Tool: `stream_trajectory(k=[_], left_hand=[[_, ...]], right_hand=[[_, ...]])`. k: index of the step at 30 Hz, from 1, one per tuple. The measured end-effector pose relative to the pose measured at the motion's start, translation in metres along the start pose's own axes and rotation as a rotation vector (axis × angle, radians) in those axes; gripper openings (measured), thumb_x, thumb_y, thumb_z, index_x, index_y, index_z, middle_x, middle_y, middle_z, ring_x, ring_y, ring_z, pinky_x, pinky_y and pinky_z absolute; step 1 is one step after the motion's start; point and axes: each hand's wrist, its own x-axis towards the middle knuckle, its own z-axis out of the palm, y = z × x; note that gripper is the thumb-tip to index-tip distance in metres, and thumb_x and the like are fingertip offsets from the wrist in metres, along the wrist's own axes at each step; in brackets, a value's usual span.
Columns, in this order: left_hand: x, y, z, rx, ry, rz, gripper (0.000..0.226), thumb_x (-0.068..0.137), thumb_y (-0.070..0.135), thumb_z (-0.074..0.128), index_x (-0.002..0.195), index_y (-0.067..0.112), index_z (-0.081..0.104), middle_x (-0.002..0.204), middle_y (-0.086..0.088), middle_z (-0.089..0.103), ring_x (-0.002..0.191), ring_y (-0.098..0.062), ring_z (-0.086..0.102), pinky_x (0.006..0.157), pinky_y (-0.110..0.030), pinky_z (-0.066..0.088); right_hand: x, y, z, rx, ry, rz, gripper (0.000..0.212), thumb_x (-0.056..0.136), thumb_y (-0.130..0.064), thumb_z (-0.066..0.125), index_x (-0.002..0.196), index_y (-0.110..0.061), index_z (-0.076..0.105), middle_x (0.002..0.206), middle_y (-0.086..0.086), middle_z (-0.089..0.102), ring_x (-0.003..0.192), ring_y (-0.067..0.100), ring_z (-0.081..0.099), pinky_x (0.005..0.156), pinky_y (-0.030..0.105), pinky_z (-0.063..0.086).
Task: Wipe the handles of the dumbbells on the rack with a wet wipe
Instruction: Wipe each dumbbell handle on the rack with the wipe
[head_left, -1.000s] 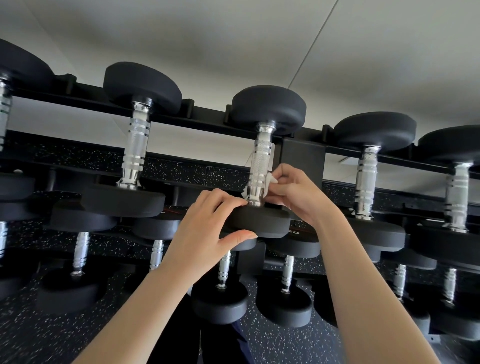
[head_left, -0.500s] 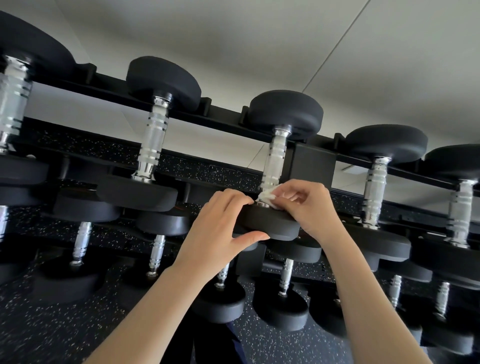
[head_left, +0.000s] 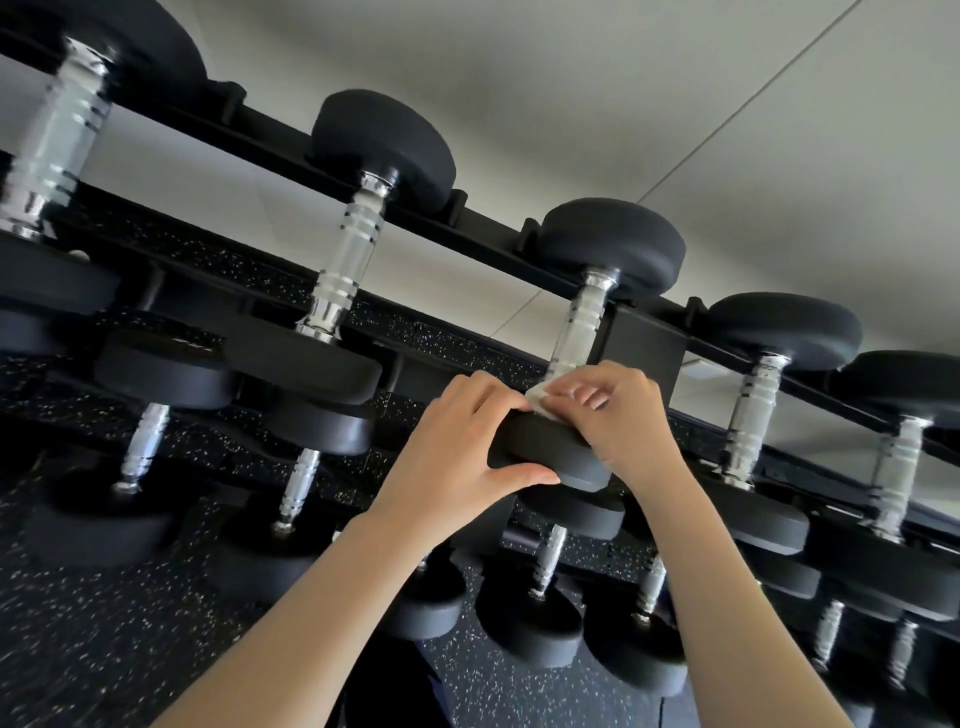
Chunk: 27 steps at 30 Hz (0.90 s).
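Observation:
A black dumbbell with a chrome handle (head_left: 581, 327) lies on the top tier of the black rack (head_left: 498, 249). My left hand (head_left: 457, 441) grips the near black head (head_left: 550, 457) of this dumbbell, thumb under its rim and fingers over the top. My right hand (head_left: 618, 415) pinches a white wet wipe (head_left: 540, 400) against the lowest part of the chrome handle, where it meets the near head. Most of the wipe is hidden under my fingers.
More dumbbells line the top tier, one to the left (head_left: 348, 260) and two to the right (head_left: 753, 410). Lower tiers hold several smaller dumbbells (head_left: 540, 571). Black speckled flooring (head_left: 104, 623) lies below, and a pale wall (head_left: 571, 78) stands behind the rack.
My right hand slid the wipe down the chrome handle to its base near the front head. The view tilted and shifted, so the rack now slopes down to the right. My left hand kept its grip.

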Motion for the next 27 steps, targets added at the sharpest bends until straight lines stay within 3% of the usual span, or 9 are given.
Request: stream_trajectory(k=[3, 11, 15, 21, 27], left_hand=[[0.001, -0.002, 0.002, -0.028, 0.018, 0.017, 0.057, 0.071, 0.061, 0.06, 0.11, 0.019, 0.054, 0.105, 0.004, 0.05, 0.097, -0.014, 0.045, 0.082, -0.04, 0.046], [0.004, -0.005, 0.002, 0.001, 0.012, 0.044, 0.061, 0.07, 0.064, 0.056, 0.109, 0.017, 0.058, 0.105, 0.004, 0.052, 0.097, -0.015, 0.046, 0.078, -0.042, 0.048], [0.004, -0.007, 0.003, 0.01, 0.035, 0.066, 0.059, 0.07, 0.064, 0.056, 0.107, 0.017, 0.058, 0.103, 0.003, 0.053, 0.095, -0.017, 0.048, 0.076, -0.042, 0.049], [0.005, -0.009, 0.003, 0.013, 0.033, 0.078, 0.061, 0.07, 0.066, 0.054, 0.106, 0.017, 0.058, 0.103, 0.003, 0.053, 0.094, -0.018, 0.048, 0.076, -0.042, 0.048], [0.005, -0.011, 0.005, 0.023, 0.043, 0.087, 0.058, 0.07, 0.066, 0.055, 0.104, 0.019, 0.056, 0.103, 0.004, 0.052, 0.093, -0.016, 0.046, 0.074, -0.039, 0.048]], right_hand=[[0.002, -0.003, 0.002, -0.063, 0.013, -0.012, 0.004, 0.077, -0.027, 0.075, 0.075, -0.03, 0.072, 0.076, -0.001, 0.063, 0.066, 0.007, 0.054, 0.06, 0.015, 0.043], [0.009, -0.017, 0.004, -0.308, -0.006, -0.011, 0.013, 0.078, -0.044, 0.07, 0.076, -0.032, 0.072, 0.069, -0.013, 0.054, 0.072, 0.015, 0.057, 0.064, 0.03, 0.047], [0.011, -0.019, 0.005, -0.408, -0.05, 0.032, 0.021, 0.078, -0.056, 0.064, 0.08, -0.036, 0.07, 0.069, -0.004, 0.061, 0.072, 0.018, 0.059, 0.065, 0.033, 0.052], [0.015, -0.023, -0.003, -0.388, -0.208, 0.064, 0.008, 0.083, -0.039, 0.064, 0.088, -0.036, 0.069, 0.076, -0.005, 0.065, 0.083, 0.019, 0.061, 0.074, 0.035, 0.055], [0.018, -0.038, 0.001, -0.586, -0.205, 0.051, 0.022, 0.087, -0.047, 0.054, 0.098, -0.034, 0.068, 0.089, 0.004, 0.063, 0.086, 0.027, 0.059, 0.071, 0.034, 0.049]])
